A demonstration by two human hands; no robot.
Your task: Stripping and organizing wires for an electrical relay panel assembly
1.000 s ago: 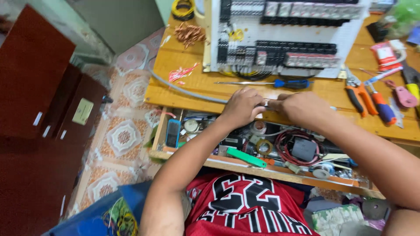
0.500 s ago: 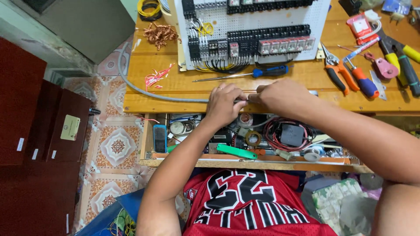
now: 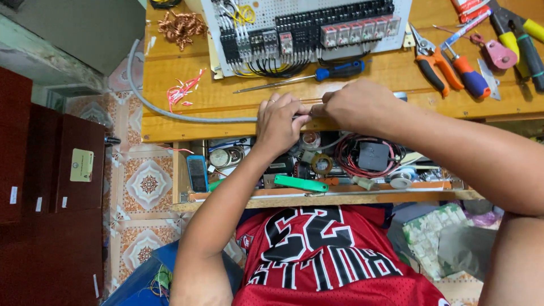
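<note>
The left hand (image 3: 281, 120) and right hand (image 3: 354, 106) meet at the front edge of the wooden workbench (image 3: 187, 122), both with fingers curled and pinched closed on one grey flexible cable (image 3: 170, 113), which runs leftward along the bench and curves up past its corner. Just beyond the hands lies one blue-handled screwdriver (image 3: 317, 75). Behind it stands one white perforated panel of black terminal blocks (image 3: 306, 28). One orange-handled pair of pliers (image 3: 433, 59) lies to the right.
</note>
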